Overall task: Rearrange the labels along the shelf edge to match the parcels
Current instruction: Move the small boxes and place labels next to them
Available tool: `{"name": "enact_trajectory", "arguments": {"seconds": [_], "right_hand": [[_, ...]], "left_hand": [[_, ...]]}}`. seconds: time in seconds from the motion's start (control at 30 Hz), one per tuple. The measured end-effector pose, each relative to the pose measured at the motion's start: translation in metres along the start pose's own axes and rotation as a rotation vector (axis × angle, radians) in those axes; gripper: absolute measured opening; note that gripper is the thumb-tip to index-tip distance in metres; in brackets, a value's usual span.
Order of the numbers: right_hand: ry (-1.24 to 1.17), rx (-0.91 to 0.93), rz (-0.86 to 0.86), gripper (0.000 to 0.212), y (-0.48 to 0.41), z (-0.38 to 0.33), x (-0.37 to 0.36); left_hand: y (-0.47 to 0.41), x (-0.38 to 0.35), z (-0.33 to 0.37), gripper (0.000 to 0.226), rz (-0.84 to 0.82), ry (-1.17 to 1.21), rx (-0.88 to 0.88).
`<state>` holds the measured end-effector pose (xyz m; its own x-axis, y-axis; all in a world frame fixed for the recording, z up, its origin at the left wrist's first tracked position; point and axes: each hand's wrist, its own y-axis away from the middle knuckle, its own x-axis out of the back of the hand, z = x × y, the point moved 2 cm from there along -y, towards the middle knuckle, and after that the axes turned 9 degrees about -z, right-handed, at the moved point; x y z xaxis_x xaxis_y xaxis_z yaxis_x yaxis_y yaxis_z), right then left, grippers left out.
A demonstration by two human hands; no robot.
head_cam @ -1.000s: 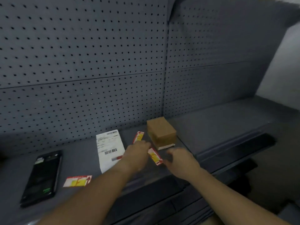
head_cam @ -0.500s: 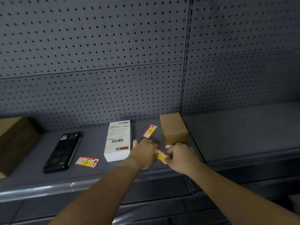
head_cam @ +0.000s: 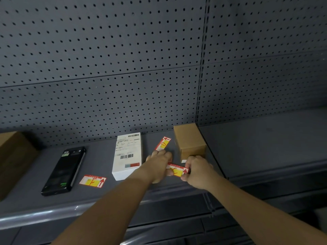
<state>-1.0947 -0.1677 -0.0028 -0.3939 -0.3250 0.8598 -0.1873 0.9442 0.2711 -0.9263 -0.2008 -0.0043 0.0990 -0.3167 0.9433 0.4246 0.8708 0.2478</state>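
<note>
Three red, white and yellow labels lie on the grey shelf (head_cam: 106, 197). One label (head_cam: 177, 170) is pinched at both ends, between my left hand (head_cam: 159, 165) and my right hand (head_cam: 198, 171), just in front of a small brown box (head_cam: 189, 141). A second label (head_cam: 162, 143) lies tilted between that box and a white parcel (head_cam: 128, 154) with barcodes. The third label (head_cam: 92, 181) lies flat between the white parcel and a black phone (head_cam: 64, 171).
A large brown box (head_cam: 12, 156) stands at the far left of the shelf. A perforated grey back panel (head_cam: 106, 68) rises behind. The adjoining shelf bay (head_cam: 265, 138) lies to the right. The shelf's metal front rail (head_cam: 53, 213) runs along the near edge.
The view has swung left, showing the large brown box. My right hand has closed in on the label and now grips its right end while my left hand keeps the other end.
</note>
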Motion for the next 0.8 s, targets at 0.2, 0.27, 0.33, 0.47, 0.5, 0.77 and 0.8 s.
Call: {"name": "enact_trajectory", "arguments": {"seconds": [0.2, 0.27, 0.33, 0.47, 0.5, 0.77, 0.8], "right_hand": [[-0.237, 0.027, 0.105, 0.007, 0.003, 0.006, 0.002], [-0.264, 0.048, 0.111, 0.006, 0.008, 0.004, 0.006], [-0.296, 0.065, 0.139, 0.01, 0.015, 0.001, 0.012], [-0.352, 0.105, 0.253, 0.011, 0.035, -0.01, 0.037], [-0.364, 0.123, 0.276, 0.01, 0.04, -0.015, 0.044], [-0.318, 0.469, 0.225, 0.012, 0.049, -0.12, 0.052], [-0.325, 0.513, 0.191, 0.012, 0.048, -0.138, 0.045]], "left_hand": [[0.005, 0.002, 0.0, 0.022, 0.086, 0.089, -0.024], [0.01, 0.003, 0.001, 0.022, 0.132, 0.109, -0.019], [0.019, 0.007, 0.002, 0.031, 0.21, 0.111, -0.006], [0.051, 0.023, 0.002, 0.051, 0.356, 0.104, 0.08], [0.062, 0.027, 0.0, 0.052, 0.373, 0.107, 0.114], [0.192, 0.056, -0.046, 0.049, 0.505, 0.041, 0.489], [0.215, 0.057, -0.054, 0.048, 0.528, 0.04, 0.544]]}}
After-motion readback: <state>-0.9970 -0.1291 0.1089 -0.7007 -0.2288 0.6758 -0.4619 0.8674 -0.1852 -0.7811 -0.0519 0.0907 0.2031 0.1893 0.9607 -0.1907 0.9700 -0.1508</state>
